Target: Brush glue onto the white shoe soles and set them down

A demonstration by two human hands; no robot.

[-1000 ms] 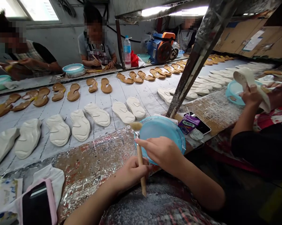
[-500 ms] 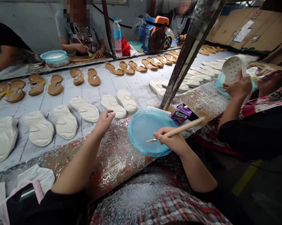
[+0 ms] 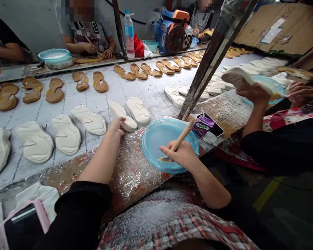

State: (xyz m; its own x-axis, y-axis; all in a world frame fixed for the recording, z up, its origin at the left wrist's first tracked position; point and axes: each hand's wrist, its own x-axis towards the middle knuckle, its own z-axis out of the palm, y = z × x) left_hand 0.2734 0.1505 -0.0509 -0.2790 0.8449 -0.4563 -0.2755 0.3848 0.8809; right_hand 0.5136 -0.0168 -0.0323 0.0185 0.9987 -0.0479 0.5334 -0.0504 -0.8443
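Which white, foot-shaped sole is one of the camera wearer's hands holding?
The tilted sole, second from the right among those left of the dark, slanting post: the left hand holds its near end; its neighbours lie flat.

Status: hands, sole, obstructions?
Left hand grips tilted white sole. Right hand holds brush, bristles in blue basin. Slanted post beyond basin, clear of hands.

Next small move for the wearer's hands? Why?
Probably draw the white sole toward the blue basin with the left hand: that hand has it by the edge, tipped, while the right hand holds the brush with its bristles down at the basin, so sole and brush are still apart.
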